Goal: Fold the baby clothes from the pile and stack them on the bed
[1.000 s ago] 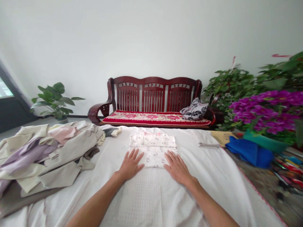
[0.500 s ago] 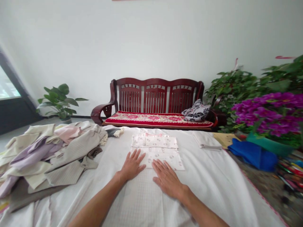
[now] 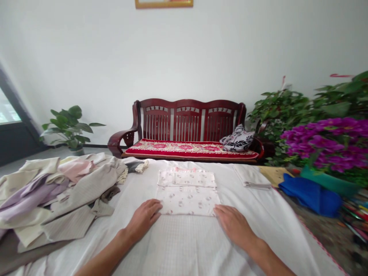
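Note:
A white garment with a small grey and pink print point(image 3: 188, 197), apparently a child's shirt, lies partly folded on the white cloth point(image 3: 178, 245). Its upper part is turned in as a band, and pink trim shows at the top edge. My left hand point(image 3: 145, 215) is at its lower left corner, fingers closed together on the edge. At the lower right corner, my right hand point(image 3: 234, 224) has its fingertips closed on the fabric. Both thumbs are largely hidden.
A loose heap of clothes point(image 3: 66, 195) covers the left side. At the far right lies a folded pale cloth point(image 3: 251, 176), with a blue cloth point(image 3: 312, 194) and purple flowers point(image 3: 339, 142) beyond it. A red wooden bench point(image 3: 186, 122) stands behind.
Both hands have moved apart, from lying spread on and beside the garment's lower part to its two lower corners, where the fingers have closed. My view has tilted up slightly.

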{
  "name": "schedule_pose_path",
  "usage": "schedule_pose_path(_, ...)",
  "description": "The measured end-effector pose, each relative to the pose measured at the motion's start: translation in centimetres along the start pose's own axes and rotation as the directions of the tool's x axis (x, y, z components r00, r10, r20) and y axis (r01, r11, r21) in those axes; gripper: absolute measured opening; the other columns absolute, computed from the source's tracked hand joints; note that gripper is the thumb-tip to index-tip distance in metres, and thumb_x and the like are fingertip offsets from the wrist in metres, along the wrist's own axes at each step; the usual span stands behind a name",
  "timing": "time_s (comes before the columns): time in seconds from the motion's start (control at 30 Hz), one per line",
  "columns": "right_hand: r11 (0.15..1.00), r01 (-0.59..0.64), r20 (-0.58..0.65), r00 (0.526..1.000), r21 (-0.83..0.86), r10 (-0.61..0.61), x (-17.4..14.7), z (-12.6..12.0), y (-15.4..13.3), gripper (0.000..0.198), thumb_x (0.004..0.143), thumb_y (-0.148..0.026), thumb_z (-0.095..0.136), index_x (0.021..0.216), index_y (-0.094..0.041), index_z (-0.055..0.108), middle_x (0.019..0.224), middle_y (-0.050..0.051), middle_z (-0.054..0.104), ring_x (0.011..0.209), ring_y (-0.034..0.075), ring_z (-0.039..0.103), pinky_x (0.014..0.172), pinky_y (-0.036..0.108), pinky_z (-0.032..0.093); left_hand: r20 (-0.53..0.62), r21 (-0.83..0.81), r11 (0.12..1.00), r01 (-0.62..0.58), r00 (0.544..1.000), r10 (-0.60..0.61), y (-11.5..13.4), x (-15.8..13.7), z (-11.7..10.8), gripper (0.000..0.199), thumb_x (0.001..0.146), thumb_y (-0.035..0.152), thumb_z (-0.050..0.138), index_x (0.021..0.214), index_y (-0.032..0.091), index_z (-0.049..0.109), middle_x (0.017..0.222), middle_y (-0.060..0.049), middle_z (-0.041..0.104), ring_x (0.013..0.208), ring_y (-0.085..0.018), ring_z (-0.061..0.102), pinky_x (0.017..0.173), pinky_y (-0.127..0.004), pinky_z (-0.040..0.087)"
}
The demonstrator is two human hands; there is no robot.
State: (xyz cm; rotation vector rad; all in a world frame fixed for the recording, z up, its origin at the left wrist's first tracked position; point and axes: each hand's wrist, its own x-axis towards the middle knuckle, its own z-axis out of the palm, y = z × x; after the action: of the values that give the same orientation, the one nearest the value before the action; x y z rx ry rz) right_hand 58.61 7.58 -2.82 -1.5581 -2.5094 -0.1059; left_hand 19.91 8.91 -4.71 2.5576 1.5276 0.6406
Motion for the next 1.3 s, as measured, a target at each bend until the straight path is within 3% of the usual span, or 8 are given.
schedule_pose_path(0.17, 0.996, 0.038, -0.02, 0.999, -0.076, -0.04, 0.0, -0.3, -0.2, 0.05, 0.079, 0.006, 0.04, 0.114, -0.02, 0.066, 0.119, 0.007, 0.068, 0.105, 0.022, 0.063, 0.09, 0.036, 0.049, 0.063, 0.046, 0.999, 0.008, 0.998, -0.011, 1.1, 0.2, -1.0, 0.022, 0.097, 0.021, 0.044, 0.098, 0.024, 0.066, 0.1, -0.003, 0.069, 0.094, -0.019, 0.065, 0.085, -0.031, 0.051)
schedule_pose_path(0.4, 0.997, 0.008, -0.116, 0.993, -0.076, -0.017, 0.6, 0.5, -0.1, 0.04, 0.08, 0.005, 0.042, 0.098, -0.022, 0.066, 0.097, 0.005, 0.068, 0.089, 0.021, 0.061, 0.079, 0.034, 0.046, 0.114, 0.15, 0.988, 0.045, 0.992, -0.062, 0.7, 1.0, -1.1, 0.023, 0.091, 0.009, 0.043, 0.093, 0.022, 0.062, 0.096, -0.004, 0.067, 0.095, -0.021, 0.063, 0.086, -0.033, 0.047)
schedule_pose_path(0.57, 0.999, -0.014, -0.204, 0.979, 0.05, 0.024, 0.7, 1.1, 0.6, 0.033, 0.084, -0.003, 0.046, 0.103, -0.022, 0.065, 0.101, 0.004, 0.067, 0.096, 0.021, 0.059, 0.084, 0.033, 0.046, 0.076, 0.084, 0.994, 0.073, 0.994, -0.08, 0.5, 1.2, -1.4, 0.02, 0.089, 0.01, 0.043, 0.091, 0.023, 0.058, 0.097, -0.004, 0.065, 0.094, -0.021, 0.061, 0.085, -0.033, 0.045)
schedule_pose_path(0.8, 0.987, -0.073, -0.24, 0.965, 0.146, 0.107, 1.8, 0.6, 2.1, 0.026, 0.087, -0.012, 0.043, 0.09, -0.024, 0.066, 0.091, 0.004, 0.069, 0.089, 0.02, 0.062, 0.079, 0.032, 0.046, -0.042, -0.112, 0.987, 0.117, 0.992, -0.122, -1.3, 2.3, -1.0, 0.017, 0.095, 0.027, 0.041, 0.095, 0.024, 0.057, 0.094, -0.003, 0.067, 0.094, -0.021, 0.063, 0.087, -0.033, 0.046)
schedule_pose_path(0.93, 0.943, -0.167, -0.22, 0.947, 0.288, 0.235, 4.2, -0.2, 3.4, 0.026, 0.092, -0.025, 0.039, 0.097, -0.023, 0.065, 0.095, 0.005, 0.071, 0.091, 0.021, 0.065, 0.079, 0.031, 0.046, -0.135, -0.252, 0.941, 0.226, 0.955, -0.266, -2.0, 5.1, -0.8, 0.018, 0.095, 0.036, 0.041, 0.094, 0.025, 0.055, 0.086, 0.001, 0.066, 0.083, -0.018, 0.064, 0.079, -0.029, 0.046)
schedule_pose_path(1.07, 0.85, -0.272, -0.178, 0.906, 0.452, 0.385, 8.1, 0.1, 5.2, 0.032, 0.093, -0.039, 0.036, 0.101, -0.024, 0.063, 0.102, 0.006, 0.073, 0.091, 0.022, 0.066, 0.078, 0.03, 0.047, -0.198, -0.328, 0.876, 0.352, 0.882, -0.428, -3.0, 9.6, -0.3, 0.019, 0.092, 0.035, 0.04, 0.092, 0.024, 0.055, 0.07, 0.004, 0.059, 0.068, -0.016, 0.059, 0.066, -0.024, 0.043)
schedule_pose_path(1.2, 0.773, -0.334, -0.151, 0.864, 0.539, 0.479, 12.2, 1.1, 7.0, 0.033, 0.092, -0.043, 0.036, 0.101, -0.025, 0.062, 0.094, 0.004, 0.073, 0.088, 0.022, 0.067, 0.076, 0.029, 0.047, -0.171, -0.298, 0.825, 0.481, 0.823, -0.542, -4.3, 13.8, 0.5, 0.019, 0.092, 0.028, 0.039, 0.093, 0.021, 0.057, 0.079, 0.0, 0.066, 0.078, -0.016, 0.064, 0.07, -0.023, 0.044)
schedule_pose_path(1.3, 0.756, -0.407, -0.098, 0.847, 0.512, 0.522, 14.8, 1.7, 7.8, 0.033, 0.093, -0.042, 0.036, 0.101, -0.025, 0.063, 0.094, 0.002, 0.073, 0.089, 0.02, 0.066, 0.075, 0.026, 0.045, -0.142, -0.234, 0.797, 0.557, 0.792, -0.594, -5.1, 16.1, 1.1, 0.021, 0.095, 0.026, 0.038, 0.097, 0.02, 0.058, 0.088, -0.003, 0.07, 0.087, -0.018, 0.066, 0.074, -0.025, 0.044)
